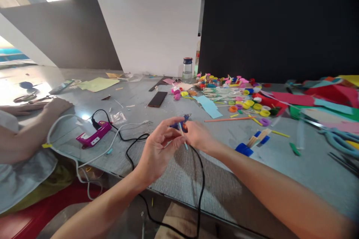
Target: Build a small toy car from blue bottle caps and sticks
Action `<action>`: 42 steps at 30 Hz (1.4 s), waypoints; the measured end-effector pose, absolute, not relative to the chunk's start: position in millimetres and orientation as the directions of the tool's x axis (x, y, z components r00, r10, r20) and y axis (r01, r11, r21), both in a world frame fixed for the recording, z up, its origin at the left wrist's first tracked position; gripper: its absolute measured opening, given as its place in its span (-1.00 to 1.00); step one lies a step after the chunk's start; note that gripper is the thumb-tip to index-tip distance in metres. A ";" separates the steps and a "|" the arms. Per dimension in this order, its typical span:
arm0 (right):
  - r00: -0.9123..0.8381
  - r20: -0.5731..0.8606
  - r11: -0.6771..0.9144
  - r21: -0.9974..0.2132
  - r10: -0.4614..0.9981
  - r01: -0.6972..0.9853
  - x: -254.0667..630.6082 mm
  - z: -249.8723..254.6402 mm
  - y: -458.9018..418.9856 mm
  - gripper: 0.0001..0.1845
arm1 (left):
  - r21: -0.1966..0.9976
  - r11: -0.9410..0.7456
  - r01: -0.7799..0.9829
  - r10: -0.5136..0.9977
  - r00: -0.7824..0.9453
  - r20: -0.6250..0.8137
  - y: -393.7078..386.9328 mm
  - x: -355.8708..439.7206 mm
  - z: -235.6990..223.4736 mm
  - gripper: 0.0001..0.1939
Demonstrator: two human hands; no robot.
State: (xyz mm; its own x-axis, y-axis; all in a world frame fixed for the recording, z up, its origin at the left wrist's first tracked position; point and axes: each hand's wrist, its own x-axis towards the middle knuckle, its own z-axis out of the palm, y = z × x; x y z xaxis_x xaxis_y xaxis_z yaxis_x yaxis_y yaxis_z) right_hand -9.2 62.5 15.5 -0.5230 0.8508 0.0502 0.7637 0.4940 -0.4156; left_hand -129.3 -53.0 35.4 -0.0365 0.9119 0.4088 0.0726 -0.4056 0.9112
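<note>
Closely paired hands near the middle

Over on the far left, another person's forearm (25, 130) lies along the grey table (165, 179). Next, to the right, sits a magenta power strip (97, 134) with a black plug in it, and farther back a dark phone (157, 99) lies flat.

Near the centre, the left hand (161, 143) comes in from the near left, palm turned inward, fingers curled over and thumb beneath. It pinches a pale stick (181, 130), which slants between the two hands with its upper end to the left. Just to the right, the right hand (199, 136) reaches in from the near right, forearm long and low, back of the hand up. It seems wrapped around a blue tool (185, 118) with an orange part, much of it hidden; a black cord (202, 179) hangs below.

The tool looks like a glue gun, so the step in hand is probably working it against the stick. Its tip is masked, and whether it touches I cannot tell. The next move would call for a steady left pinch and a small, careful turn of the right wrist.

Farther right lie a blue piece (244, 149) beside wooden sticks (259, 137), colourful caps (256, 106) beyond, then blue-handled scissors (340, 140).
</note>
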 end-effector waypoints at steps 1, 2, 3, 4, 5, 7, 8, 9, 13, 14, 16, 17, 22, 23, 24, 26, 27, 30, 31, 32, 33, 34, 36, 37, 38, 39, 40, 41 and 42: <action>-0.511 0.075 0.489 -0.436 0.857 0.756 -5.7 15.6 62.7 -0.74 | 0.915 -0.398 0.070 0.915 -0.039 0.401 -53.2 -129.2 36.9 -0.60; -0.499 0.099 0.487 -0.447 0.861 0.751 -1.2 15.8 62.9 -0.74 | 0.920 -0.387 0.068 0.920 -0.040 0.390 -53.7 -129.2 38.4 -0.58; -0.490 0.115 0.481 -0.477 0.864 0.736 4.3 16.3 63.0 -0.74 | 0.925 -0.375 0.067 0.925 -0.040 0.378 -54.4 -129.1 39.8 -0.55; -0.482 0.121 0.464 -0.546 0.868 0.698 10.7 16.9 62.9 -0.73 | 0.930 -0.362 0.066 0.930 -0.042 0.365 -55.2 -129.0 41.0 -0.53; -0.475 0.119 0.430 -0.651 0.872 0.626 18.1 17.7 62.3 -0.72 | 0.934 -0.351 0.067 0.934 -0.045 0.355 -56.1 -128.8 42.0 -0.53; -0.453 0.109 0.276 -0.906 0.885 0.320 35.4 20.3 59.0 -0.68 | 0.935 -0.348 0.068 0.935 -0.051 0.352 -57.9 -128.0 43.5 -0.58; -0.435 0.115 0.188 -0.974 0.893 0.129 45.2 22.2 56.0 -0.67 | 0.934 -0.351 0.070 0.933 -0.052 0.355 -58.7 -127.4 44.2 -0.62; -0.411 0.126 0.124 -0.992 0.903 -0.031 55.5 24.6 52.1 -0.67 | 0.932 -0.354 0.075 0.932 -0.049 0.358 -59.5 -126.7 44.9 -0.65; -0.333 0.071 -0.052 -0.936 0.940 -0.348 98.1 37.9 31.0 -0.83 | 0.926 -0.364 0.095 0.929 -0.027 0.368 -60.0 -121.5 49.0 -0.66; -0.340 0.053 -0.090 -0.916 0.939 -0.390 108.2 41.0 25.5 -0.83 | 0.927 -0.364 0.091 0.930 -0.024 0.368 -59.1 -119.6 50.1 -0.66; -0.345 0.048 -0.123 -0.882 0.937 -0.456 126.7 44.7 16.2 -0.86 | 0.928 -0.366 0.069 0.930 -0.014 0.368 -55.4 -114.9 52.3 -0.65; -0.348 0.056 -0.123 -0.874 0.936 -0.471 134.9 45.0 12.6 -0.86 | 0.929 -0.365 0.056 0.931 -0.004 0.366 -52.6 -112.2 53.1 -0.64; -0.389 0.103 -0.067 -0.914 0.916 -0.400 165.9 35.6 4.7 -0.56 | 0.948 -0.318 -0.001 0.946 0.068 0.317 -30.6 -96.8 54.2 -0.59; -0.390 0.105 -0.057 -0.922 0.915 -0.384 170.3 33.8 4.2 -0.53 | 0.955 -0.295 -0.015 0.951 0.088 0.295 -25.6 -93.5 53.9 -0.60; -0.387 0.104 -0.050 -0.928 0.916 -0.368 174.2 32.6 3.9 -0.51 | 0.963 -0.268 -0.032 0.956 0.113 0.270 -20.7 -90.3 53.4 -0.61; -0.379 0.104 -0.029 -0.944 0.920 -0.328 181.1 32.3 3.1 -0.45 | 0.980 -0.186 -0.070 0.967 0.165 0.195 -12.1 -84.1 52.5 -0.61; -0.379 0.102 -0.019 -0.953 0.920 -0.302 184.2 33.0 2.6 -0.42 | 0.986 -0.135 -0.095 0.970 0.190 0.152 -8.5 -81.3 52.0 -0.60; -0.318 0.096 0.019 -0.971 0.943 -0.238 193.6 35.7 1.4 -0.48 | 0.983 0.055 -0.177 0.964 0.265 -0.006 0.6 -74.4 49.7 -0.60; -0.289 0.094 0.029 -0.974 0.953 -0.223 196.6 36.2 1.2 -0.56 | 0.971 0.122 -0.204 0.956 0.289 -0.060 3.4 -72.8 48.3 -0.60; -0.264 0.091 0.034 -0.977 0.960 -0.212 199.3 36.4 1.1 -0.65 | 0.956 0.187 -0.228 0.944 0.311 -0.111 6.0 -71.6 46.6 -0.60; -0.252 0.087 0.035 -0.978 0.964 -0.205 201.6 36.2 1.3 -0.73 | 0.938 0.244 -0.245 0.931 0.330 -0.156 8.6 -70.7 44.6 -0.60; -0.251 0.078 0.027 -0.979 0.965 -0.202 203.4 35.6 1.7 -0.75 | 0.921 0.290 -0.260 0.918 0.347 -0.192 10.9 -70.0 42.2 -0.58; -0.257 0.054 -0.001 -0.978 0.965 -0.208 205.1 34.0 3.0 -0.75 | 0.896 0.340 -0.286 0.899 0.378 -0.221 14.6 -69.2 37.4 -0.54; -0.261 0.038 -0.017 -0.978 0.965 -0.207 205.0 32.9 3.8 -0.76 | 0.889 0.350 -0.294 0.892 0.393 -0.222 15.7 -69.0 35.2 -0.50; -0.263 0.024 -0.032 -0.978 0.964 -0.205 204.5 31.9 4.6 -0.76 | 0.886 0.357 -0.297 0.886 0.409 -0.220 16.4 -68.7 33.4 -0.47; -0.266 0.013 -0.043 -0.978 0.964 -0.206 203.7 30.8 5.3 -0.75 | 0.884 0.360 -0.298 0.880 0.422 -0.216 16.5 -68.5 32.1 -0.44; -0.268 0.010 -0.048 -0.977 0.963 -0.209 202.9 29.7 5.9 -0.75 | 0.884 0.362 -0.296 0.875 0.434 -0.213 16.3 -68.3 31.1 -0.42; -0.275 0.010 -0.050 -0.976 0.962 -0.212 202.4 28.4 6.2 -0.75 | 0.884 0.364 -0.294 0.871 0.445 -0.210 15.8 -68.2 30.6 -0.41; -0.284 0.011 -0.051 -0.976 0.959 -0.211 202.3 26.9 6.1 -0.75 | 0.883 0.366 -0.292 0.867 0.453 -0.210 15.2 -68.1 30.4 -0.40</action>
